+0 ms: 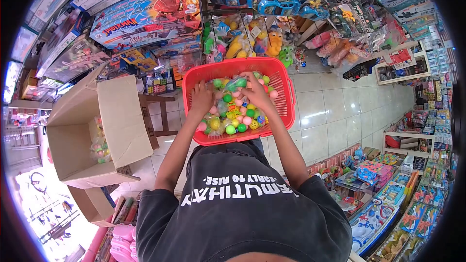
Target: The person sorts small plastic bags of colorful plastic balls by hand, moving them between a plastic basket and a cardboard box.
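A red plastic basket (289, 116) stands in front of me, holding many small green, pink and yellow balls (241, 127), some in clear plastic. My left hand (202, 98) is inside the basket at its left side, fingers bent over the balls near the wall; what lies under the fingertips is hidden. My right hand (254, 92) reaches in from the right, its fingers at a clear plastic bag with green balls (235, 85) near the far side. Whether either hand grips anything is too small to tell.
On the left stands an open cardboard box (125, 121) with bagged balls inside, beside a wooden stool (164, 116). Bagged toys (240, 43) hang beyond the basket. Tiled floor (320, 111) lies to the right, with toy shelves (417, 140) further out.
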